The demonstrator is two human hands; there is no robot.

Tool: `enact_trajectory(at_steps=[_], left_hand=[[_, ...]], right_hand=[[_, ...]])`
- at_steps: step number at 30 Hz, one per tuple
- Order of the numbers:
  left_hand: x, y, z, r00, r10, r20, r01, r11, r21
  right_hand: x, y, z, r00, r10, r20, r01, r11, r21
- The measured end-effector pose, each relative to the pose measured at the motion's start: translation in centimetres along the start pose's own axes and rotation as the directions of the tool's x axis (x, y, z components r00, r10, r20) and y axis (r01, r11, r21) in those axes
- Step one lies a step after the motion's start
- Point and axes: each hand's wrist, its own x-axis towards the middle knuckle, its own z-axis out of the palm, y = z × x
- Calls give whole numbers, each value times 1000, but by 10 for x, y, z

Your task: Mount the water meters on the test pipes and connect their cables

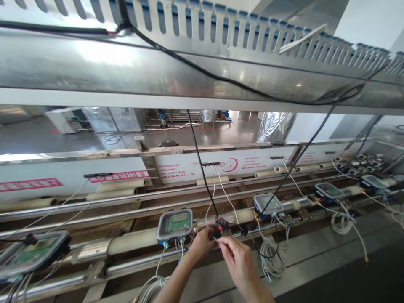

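Note:
Both my hands meet at a small black connector block (222,224) with a red light, which hangs at the end of a black cable (198,155) on a pipe line. My left hand (202,243) is closed around thin wires just left of the block. My right hand (235,254) pinches a small wire end beside it, fingers pressed together. A clear-lidded meter box with a green circuit board (174,224) sits on the cream-coloured pipe (132,242) just left of my hands.
More meter boxes (268,204) (330,191) (31,252) sit along the pipe. Coiled white cables (273,259) hang to the right. A metal duct (158,67) and slotted cable tray (252,29) run overhead. White panels with red lettering (227,165) stand behind.

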Motion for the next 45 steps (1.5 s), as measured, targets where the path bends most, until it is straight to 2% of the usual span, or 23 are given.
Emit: enact_trajectory(at_steps=[4, 9, 11, 13, 15, 17, 20, 24, 28, 31, 36, 41, 45], left_hand=[[-22, 9, -14, 989, 43, -138, -35, 998, 56], [-41, 29, -35, 972, -8, -235, 19, 999, 43], [-49, 35, -42, 965, -40, -257, 33, 999, -30], [-55, 38, -46, 959, -92, -267, 38, 979, -200], [-61, 38, -47, 955, -148, -258, 28, 908, -417], [-66, 37, -48, 955, -179, -235, 19, 830, -557], [-72, 37, -51, 960, -206, -187, 26, 734, -678], [-78, 40, -55, 966, -249, -66, 81, 539, -839], [-80, 40, -57, 972, -233, -17, 91, 444, -891], [-82, 42, -55, 976, -214, -45, 58, 449, -892], [-85, 49, -47, 976, -195, -96, 30, 559, -828], [-86, 52, -43, 979, -184, -90, 39, 597, -801], [-85, 52, -43, 979, -179, -99, 34, 618, -785]], right_hand=[[3, 0, -4, 995, 93, 47, -95, 995, 41], [8, 3, 3, 990, 103, 98, -111, 991, 80], [9, 3, 6, 987, 105, 119, -117, 988, 96], [9, 3, 8, 984, 105, 146, -121, 987, 109], [9, 1, 9, 980, 93, 178, -116, 986, 120], [10, -1, 8, 977, 75, 202, -101, 987, 123], [10, -4, 7, 973, 22, 232, -46, 994, 99], [9, -6, 5, 959, -69, 275, 62, 998, 34], [9, -8, 4, 970, -96, 223, 90, 995, 39], [7, -14, 4, 983, -58, 173, 43, 995, 85], [4, -21, 7, 989, 6, 149, -34, 982, 187], [3, -22, 10, 987, 9, 158, -42, 977, 207], [3, -23, 8, 984, -34, 176, 1, 982, 187]])
